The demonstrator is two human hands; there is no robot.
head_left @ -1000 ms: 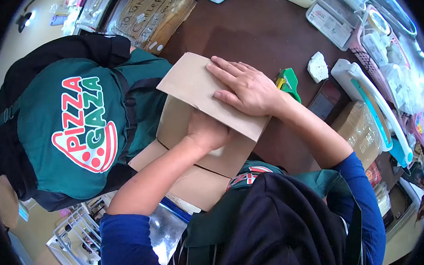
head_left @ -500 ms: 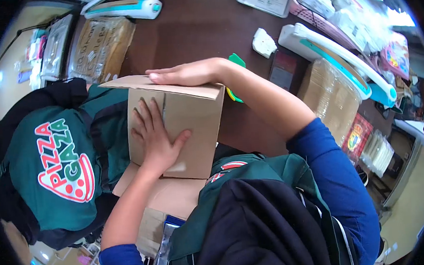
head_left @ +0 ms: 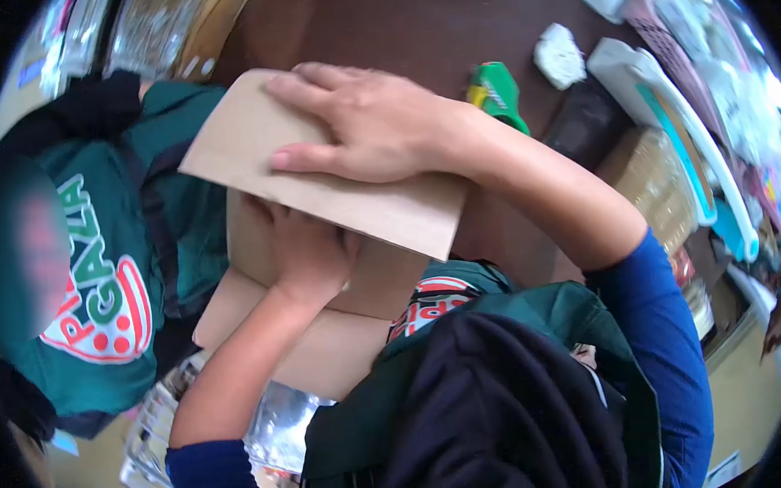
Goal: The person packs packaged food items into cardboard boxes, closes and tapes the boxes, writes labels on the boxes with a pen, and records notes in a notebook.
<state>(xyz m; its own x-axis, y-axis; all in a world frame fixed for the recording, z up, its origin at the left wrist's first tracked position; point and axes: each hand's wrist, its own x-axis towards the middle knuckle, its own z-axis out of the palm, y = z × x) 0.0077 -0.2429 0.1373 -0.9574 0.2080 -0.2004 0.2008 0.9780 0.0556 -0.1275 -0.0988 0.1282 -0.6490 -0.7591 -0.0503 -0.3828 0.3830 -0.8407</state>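
A brown cardboard box [head_left: 393, 280] stands against my apron near the table's edge, a wide flap [head_left: 249, 127] over its upper end. My right hand [head_left: 374, 124] lies flat on that flap, fingers and thumb apart. Below the flap, my left hand [head_left: 311, 253] rests against the box's side with fingers spread; the flap's overhang partly hides them. Another flap [head_left: 325, 346] sticks out at the lower end. Beyond my right wrist lies a green and yellow tool [head_left: 495, 94], its kind unclear.
At left sits another person in a green apron [head_left: 104, 244]. A white crumpled piece [head_left: 560, 56] lies on the dark table [head_left: 377, 21]. To the right are a wrapped carton [head_left: 650, 179], a white and teal device [head_left: 683, 137] and a pink basket [head_left: 664, 30]. Plastic-wrapped packages [head_left: 163, 34] lie upper left.
The top flap now tilts toward me and shows more of its face. My right hand has turned flatter onto it, and my left hand sits lower, partly under it. The camera view has shifted.
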